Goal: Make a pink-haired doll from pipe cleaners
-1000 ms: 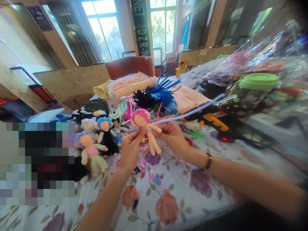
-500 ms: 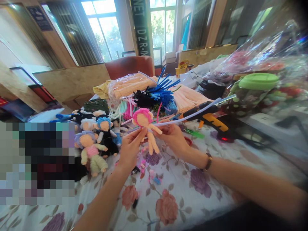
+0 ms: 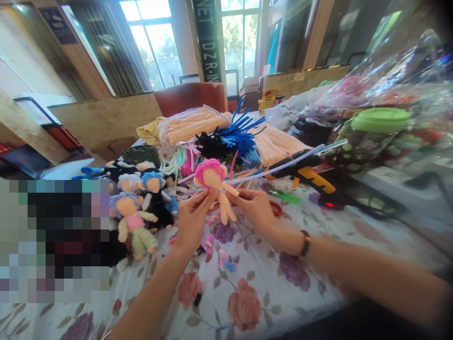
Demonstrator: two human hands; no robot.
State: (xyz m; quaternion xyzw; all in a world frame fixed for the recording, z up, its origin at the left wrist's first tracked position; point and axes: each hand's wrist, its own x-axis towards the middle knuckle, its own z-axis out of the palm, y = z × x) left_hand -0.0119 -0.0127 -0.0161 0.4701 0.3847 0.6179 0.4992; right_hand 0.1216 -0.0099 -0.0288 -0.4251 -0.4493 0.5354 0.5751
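Note:
Above the table, my left hand (image 3: 194, 215) pinches a small pipe-cleaner doll (image 3: 212, 178) at its torso. The doll has bright pink hair, a blank peach face and bare peach limbs; it is upright with its legs hanging down. A long lavender pipe cleaner (image 3: 283, 170) runs from its waist up to the right. My right hand (image 3: 258, 212) is closed by the doll's outstretched arm, fingertips at the near end of this strand; the exact grip is partly hidden. Finished dolls (image 3: 134, 222) with lavender, white and blue hair lie left of my hands.
Behind the doll are bundled blue pipe cleaners (image 3: 244, 130) and peach ones in plastic (image 3: 194, 125). A black and orange glue gun (image 3: 314, 177) rests at right, near red-handled scissors (image 3: 276, 208) and a green-lidded jar (image 3: 380, 120). Pink and blue scraps (image 3: 226, 262) lie on the floral tablecloth (image 3: 212, 326).
My right hand has shifted slightly down and its fingers have moved in closer to the doll's arm. The doll's legs have swung a little to the right. My left hand keeps its hold.

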